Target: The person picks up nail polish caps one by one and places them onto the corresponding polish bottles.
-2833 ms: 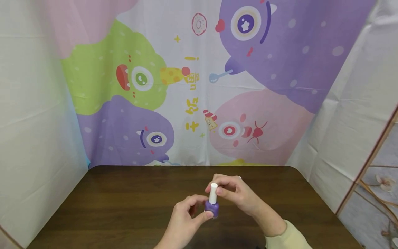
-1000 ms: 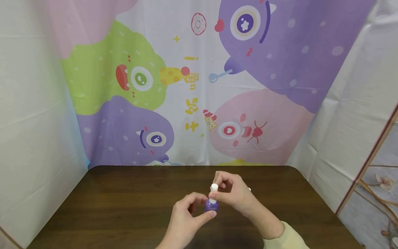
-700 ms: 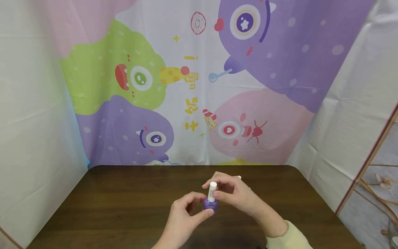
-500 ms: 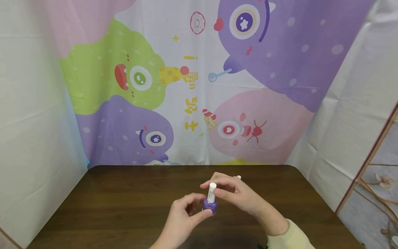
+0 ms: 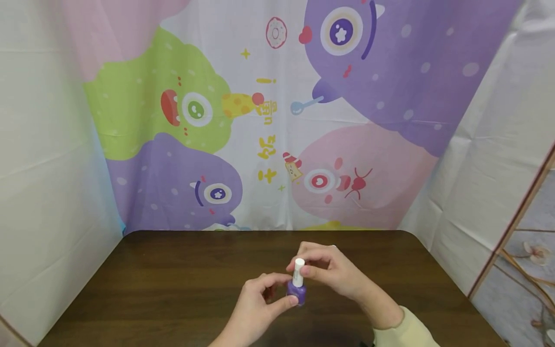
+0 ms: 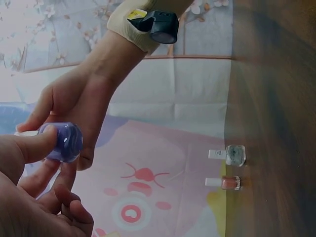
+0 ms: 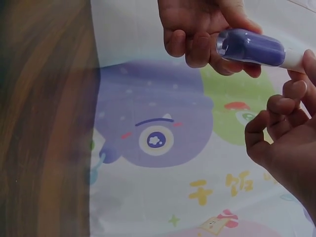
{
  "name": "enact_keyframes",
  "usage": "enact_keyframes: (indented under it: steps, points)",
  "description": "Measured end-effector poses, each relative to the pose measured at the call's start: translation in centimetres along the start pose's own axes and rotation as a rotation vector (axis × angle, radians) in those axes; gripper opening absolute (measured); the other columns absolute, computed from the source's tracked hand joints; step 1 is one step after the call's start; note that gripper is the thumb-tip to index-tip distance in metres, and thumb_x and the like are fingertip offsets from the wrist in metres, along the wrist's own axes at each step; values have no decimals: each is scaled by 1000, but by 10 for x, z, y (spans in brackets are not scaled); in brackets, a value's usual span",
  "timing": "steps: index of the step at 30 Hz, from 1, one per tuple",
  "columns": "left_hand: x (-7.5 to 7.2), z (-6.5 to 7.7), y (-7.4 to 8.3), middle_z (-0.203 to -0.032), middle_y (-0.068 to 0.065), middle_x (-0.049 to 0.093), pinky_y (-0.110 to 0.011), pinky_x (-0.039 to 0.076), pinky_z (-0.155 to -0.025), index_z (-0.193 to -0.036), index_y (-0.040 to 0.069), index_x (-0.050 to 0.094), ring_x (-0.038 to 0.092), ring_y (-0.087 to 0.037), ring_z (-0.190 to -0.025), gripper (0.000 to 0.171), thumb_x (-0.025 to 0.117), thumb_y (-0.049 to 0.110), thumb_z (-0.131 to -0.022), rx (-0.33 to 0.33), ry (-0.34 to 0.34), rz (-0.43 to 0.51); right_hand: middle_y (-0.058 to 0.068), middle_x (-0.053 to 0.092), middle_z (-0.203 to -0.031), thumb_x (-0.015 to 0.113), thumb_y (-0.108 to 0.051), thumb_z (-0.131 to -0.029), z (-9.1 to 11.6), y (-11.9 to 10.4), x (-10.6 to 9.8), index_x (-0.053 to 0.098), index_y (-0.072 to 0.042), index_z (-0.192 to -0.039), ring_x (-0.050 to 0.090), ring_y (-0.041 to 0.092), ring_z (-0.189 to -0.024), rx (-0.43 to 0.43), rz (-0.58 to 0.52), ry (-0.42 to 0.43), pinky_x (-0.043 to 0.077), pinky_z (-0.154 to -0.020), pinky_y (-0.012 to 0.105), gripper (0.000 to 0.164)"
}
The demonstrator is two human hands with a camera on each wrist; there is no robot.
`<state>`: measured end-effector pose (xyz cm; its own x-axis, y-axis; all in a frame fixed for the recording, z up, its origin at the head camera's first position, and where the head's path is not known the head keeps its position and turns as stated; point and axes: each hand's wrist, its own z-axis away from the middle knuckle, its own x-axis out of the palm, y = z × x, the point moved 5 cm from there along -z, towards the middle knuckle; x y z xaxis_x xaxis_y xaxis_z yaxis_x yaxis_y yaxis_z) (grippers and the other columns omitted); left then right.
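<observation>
A small nail polish bottle [image 5: 296,290] with purple polish is held above the table, almost upright. My left hand [image 5: 256,308] grips the glass body between thumb and fingers. On its tall white cap [image 5: 298,273], the thumb and index finger of my right hand [image 5: 336,270] pinch from the right and behind. The left wrist view shows the purple bottle [image 6: 69,142] from its base end, its cap mostly behind the left thumb. In the right wrist view, glass and cap [image 7: 294,59] are joined, with a hand at each end.
Two more nail polish bottles stand on the dark wooden table [image 5: 173,274] beyond the right hand: one grey-green [image 6: 236,155], one reddish [image 6: 230,182]. A cartoon-print curtain [image 5: 277,207] hangs behind the table's far edge.
A second ago the right thumb lay across the front of the cap; it has since swung back to the cap's right side. The bottle has dipped slightly in the last half second.
</observation>
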<state>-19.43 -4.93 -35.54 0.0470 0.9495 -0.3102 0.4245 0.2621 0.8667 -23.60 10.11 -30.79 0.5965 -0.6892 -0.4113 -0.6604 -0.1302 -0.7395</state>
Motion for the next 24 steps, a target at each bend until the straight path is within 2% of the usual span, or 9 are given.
enact_keyframes:
  steps: [3,10,14,18,24]
  points:
    - [0,0,0,-72,2,56,-18,35,-59,-97,18,72,41,-6,-66,26,80,26,-74,-21,8,2,8,58,-85,55,1,-92,0,0,-1,68,-2,-102,53,10,-84,-5,17,25,48,-67,27,16]
    - [1,1,-1,-74,5,53,-19,37,-60,-94,21,71,42,-6,-69,26,82,25,-71,-70,59,6,8,59,-84,59,1,-89,2,1,-3,69,3,-100,54,12,-84,-19,15,77,49,-66,28,14]
    - [1,1,0,-75,5,53,-20,38,-60,-93,23,71,42,-6,-70,26,83,26,-70,-66,87,8,7,59,-83,62,0,-88,3,3,-5,70,2,-98,55,12,-82,-1,17,115,47,-65,27,13]
    - [2,2,1,-73,6,51,-20,38,-60,-90,25,70,42,-6,-69,25,83,29,-69,-56,112,-28,7,57,-79,64,-2,-87,4,5,-6,71,1,-96,53,11,-79,30,10,158,45,-62,26,12]
    - [4,1,0,-70,7,49,-19,37,-58,-88,29,69,41,-6,-66,24,84,31,-68,-56,140,-54,6,53,-71,68,-3,-85,5,5,-6,72,1,-94,46,7,-70,49,-4,222,40,-55,22,11]
